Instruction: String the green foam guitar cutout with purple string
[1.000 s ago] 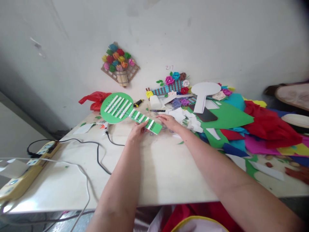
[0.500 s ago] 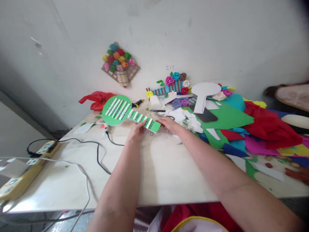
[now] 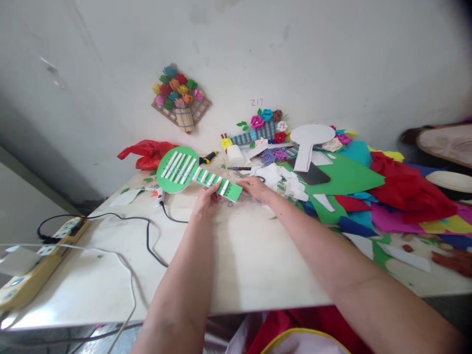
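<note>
A green paddle-shaped paper cutout (image 3: 177, 169) with white strips woven through it is held over the far middle of the white table (image 3: 236, 260). My left hand (image 3: 206, 197) pinches the lower edge of its handle. At the handle's right end my right hand (image 3: 254, 187) has its fingers curled on the cutout's tip. The round head of the cutout points up and to the left.
A heap of coloured paper sheets (image 3: 372, 191) covers the right side. A white paddle cutout (image 3: 309, 140), paper flowers (image 3: 265, 123), a red bag (image 3: 145, 152) and a glue gun (image 3: 158, 194) lie at the back. Cables and a power strip (image 3: 40, 255) sit left. Another person's hand (image 3: 455, 260) rests at right.
The green cutout has dropped slightly and shifted a little right between my hands. My right hand has closed in on the handle's end.
</note>
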The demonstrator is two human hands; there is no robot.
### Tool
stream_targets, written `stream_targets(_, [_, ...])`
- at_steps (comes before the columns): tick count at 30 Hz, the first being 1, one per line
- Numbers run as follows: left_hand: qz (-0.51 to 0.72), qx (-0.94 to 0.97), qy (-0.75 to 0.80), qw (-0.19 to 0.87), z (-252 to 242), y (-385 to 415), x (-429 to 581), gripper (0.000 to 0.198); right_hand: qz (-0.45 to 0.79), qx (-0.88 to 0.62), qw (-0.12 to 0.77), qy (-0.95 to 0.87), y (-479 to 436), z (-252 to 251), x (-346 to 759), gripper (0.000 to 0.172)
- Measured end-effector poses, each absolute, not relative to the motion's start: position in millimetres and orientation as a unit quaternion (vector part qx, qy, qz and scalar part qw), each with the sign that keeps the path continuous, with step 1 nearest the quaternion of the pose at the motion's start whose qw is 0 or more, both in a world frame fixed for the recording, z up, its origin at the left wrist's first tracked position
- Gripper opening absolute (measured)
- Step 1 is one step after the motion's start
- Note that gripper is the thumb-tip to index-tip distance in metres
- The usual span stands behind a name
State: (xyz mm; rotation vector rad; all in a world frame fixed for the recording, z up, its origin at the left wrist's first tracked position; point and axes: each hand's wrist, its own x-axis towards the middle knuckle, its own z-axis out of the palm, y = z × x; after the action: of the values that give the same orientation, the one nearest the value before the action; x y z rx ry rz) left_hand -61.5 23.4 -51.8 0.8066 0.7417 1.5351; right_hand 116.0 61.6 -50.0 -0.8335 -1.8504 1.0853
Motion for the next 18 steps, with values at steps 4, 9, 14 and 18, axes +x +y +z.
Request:
stream_targets(4, [0.668,0.339,0.306,0.588,-50.8,23.2,-62.3,0.022,0.431,-0.326,0.425,-0.726,59.4,-46.7,115.2,0.04])
stream_targets(9, [0.68,0.329,0.315,0.575,-49.7,22.8,-63.8,0.02,0.468,-0.307,0.454,-0.693,59.4,-45.3,114.6,0.035])
stream_targets(14, [0.687,0.327,0.31,0.57,-50.1,23.9,-64.2,0.018,0.524,-0.306,0.431,-0.669,61.0,-48.6,115.0,0.033])
stream_targets(18, [0.694,0.309,0.313,0.57,-49.4,24.1,-63.5,0.017,0.533,-0.313,0.435,-0.655,60.4,-49.2,116.0,0.036])
